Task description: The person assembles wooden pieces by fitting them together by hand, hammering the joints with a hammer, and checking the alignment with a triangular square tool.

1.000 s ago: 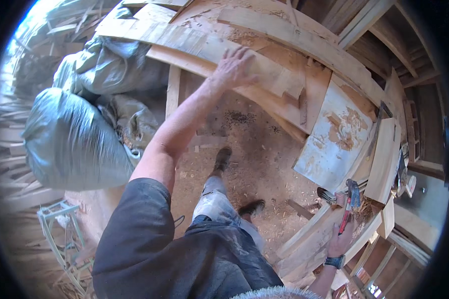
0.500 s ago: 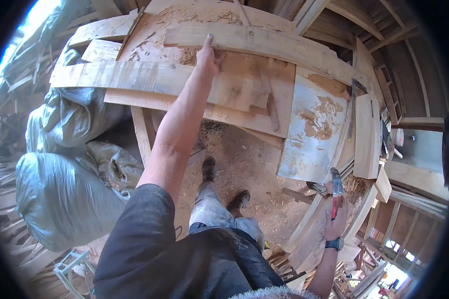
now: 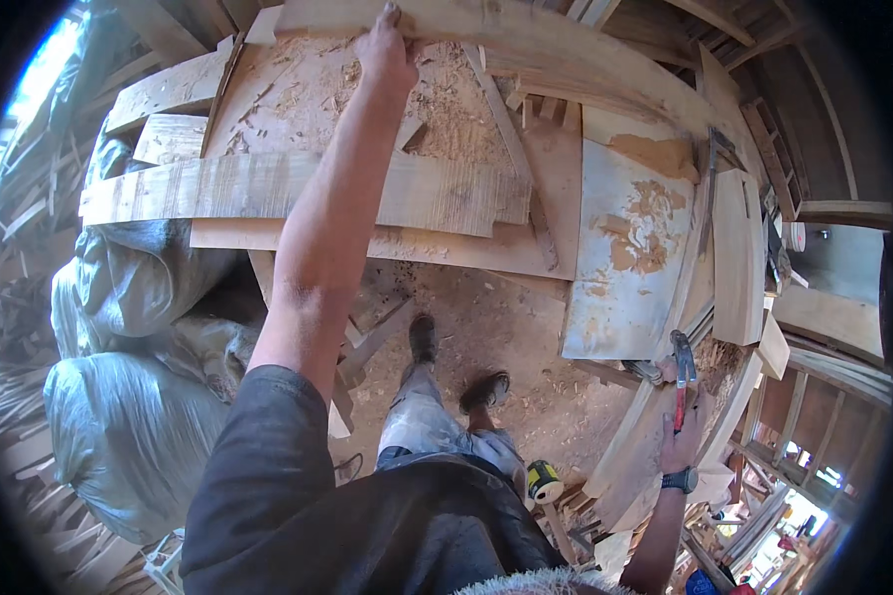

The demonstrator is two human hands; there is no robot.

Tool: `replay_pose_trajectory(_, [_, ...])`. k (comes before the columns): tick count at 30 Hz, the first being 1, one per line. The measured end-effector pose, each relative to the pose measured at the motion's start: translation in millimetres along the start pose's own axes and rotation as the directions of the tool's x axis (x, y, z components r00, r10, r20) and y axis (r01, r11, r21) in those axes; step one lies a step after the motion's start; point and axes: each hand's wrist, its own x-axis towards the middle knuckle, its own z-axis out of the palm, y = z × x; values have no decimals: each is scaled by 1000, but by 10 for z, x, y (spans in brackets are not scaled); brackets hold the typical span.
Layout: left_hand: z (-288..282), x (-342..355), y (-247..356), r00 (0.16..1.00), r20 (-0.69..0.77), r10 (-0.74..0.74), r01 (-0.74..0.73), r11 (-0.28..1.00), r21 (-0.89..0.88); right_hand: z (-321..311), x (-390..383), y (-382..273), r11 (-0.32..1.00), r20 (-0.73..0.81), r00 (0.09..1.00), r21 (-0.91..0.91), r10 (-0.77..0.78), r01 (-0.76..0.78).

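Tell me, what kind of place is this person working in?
It looks like a rough woodworking shed or building site. Sawdust-covered boards lie stacked in front, the left hand reaches to a long plank, the right hand holds a hammer, and the dirt floor is strewn with wood scraps.

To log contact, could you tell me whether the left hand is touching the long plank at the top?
Touching: the head view shows the left hand with fingers laid on the long plank.

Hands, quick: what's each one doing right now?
Left hand: closed over the edge of a long wooden plank.
Right hand: closed on a claw hammer.
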Motion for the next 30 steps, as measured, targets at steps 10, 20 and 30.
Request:
replay_pose_trajectory(10, [-459,-1136,98,985,55,-166,165,986,13,38,-27,106,997,10,998,-54,58,-57])
replay_pose_trajectory(20, [-1232,-2051,4,901,-20,-434,435,900,32,53,12,64,1000,-31,999,-28,-10,10])
replay_pose_trajectory(30, [-541,-2106,320,801,116,-587,382,651,655,22,21,35,1000,-13,1000,-22,-15,15])
